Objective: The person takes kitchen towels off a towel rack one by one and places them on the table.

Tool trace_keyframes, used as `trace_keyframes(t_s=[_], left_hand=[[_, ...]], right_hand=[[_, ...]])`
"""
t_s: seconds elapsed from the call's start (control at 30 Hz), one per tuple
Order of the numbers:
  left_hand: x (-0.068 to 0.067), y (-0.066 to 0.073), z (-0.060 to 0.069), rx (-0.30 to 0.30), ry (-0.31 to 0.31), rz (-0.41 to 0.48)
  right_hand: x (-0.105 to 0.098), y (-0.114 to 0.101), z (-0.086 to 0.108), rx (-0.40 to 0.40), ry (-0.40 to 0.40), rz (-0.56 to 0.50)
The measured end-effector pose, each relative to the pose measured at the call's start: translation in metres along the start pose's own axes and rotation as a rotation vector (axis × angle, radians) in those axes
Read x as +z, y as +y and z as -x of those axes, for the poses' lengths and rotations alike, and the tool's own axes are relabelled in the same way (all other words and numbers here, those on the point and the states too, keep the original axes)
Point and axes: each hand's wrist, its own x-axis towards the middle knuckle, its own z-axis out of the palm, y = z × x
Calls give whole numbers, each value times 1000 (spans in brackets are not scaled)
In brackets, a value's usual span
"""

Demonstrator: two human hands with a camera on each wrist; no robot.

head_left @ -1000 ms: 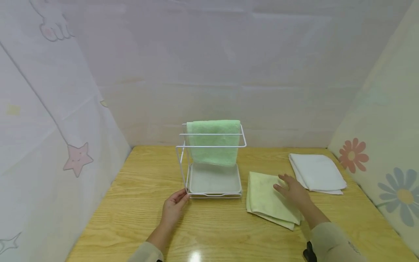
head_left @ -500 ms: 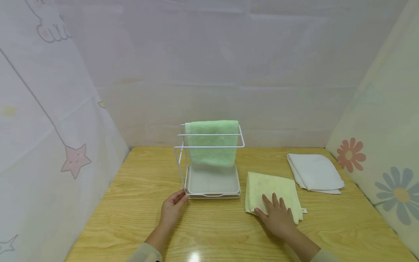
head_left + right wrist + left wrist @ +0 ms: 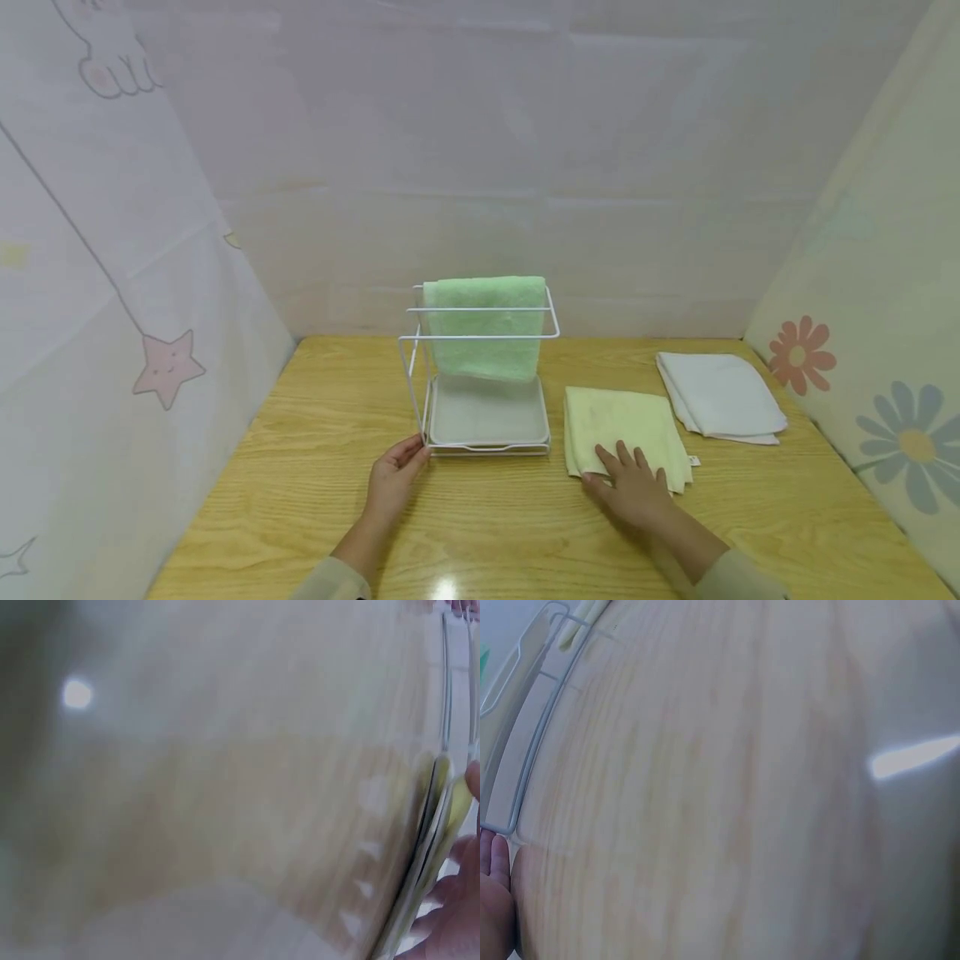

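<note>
In the head view, my left hand (image 3: 393, 482) holds the front left base corner of a white wire towel rack (image 3: 480, 337) between thumb and fingers. A light green towel (image 3: 486, 360) hangs from the rack's back rail, above a white tray (image 3: 489, 414) in its base. Right of the rack, a folded pale yellow towel (image 3: 617, 415) lies flat. My right hand (image 3: 636, 493) rests on its near edge with fingers spread. The left wrist view catches part of the left hand (image 3: 495, 900) at the rack's base corner. At the right wrist view's edge, right fingers (image 3: 442, 889) touch the yellow towel's layered edge.
A folded white towel (image 3: 722, 396) lies on the wooden table (image 3: 315, 467) at the back right, behind the yellow one. Patterned cloth walls (image 3: 480, 167) stand behind and at both sides. Two of the rack's rails carry no towel.
My right hand has moved from the yellow towel's right side toward me, onto its near edge. The towel has shifted slightly away, and a small white tag now shows. My left hand stays put.
</note>
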Motion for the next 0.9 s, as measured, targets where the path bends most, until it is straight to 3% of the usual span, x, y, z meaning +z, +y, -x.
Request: trace_keyframes(t_s=[0.37,0.9], left_hand=[[1,-2,-2,18,9,21],[2,-2,-1,26,10,21]], right_hand=[[-20,22,-38,-64,-45,-18],[-39,29,-82,-43,-91,-31]])
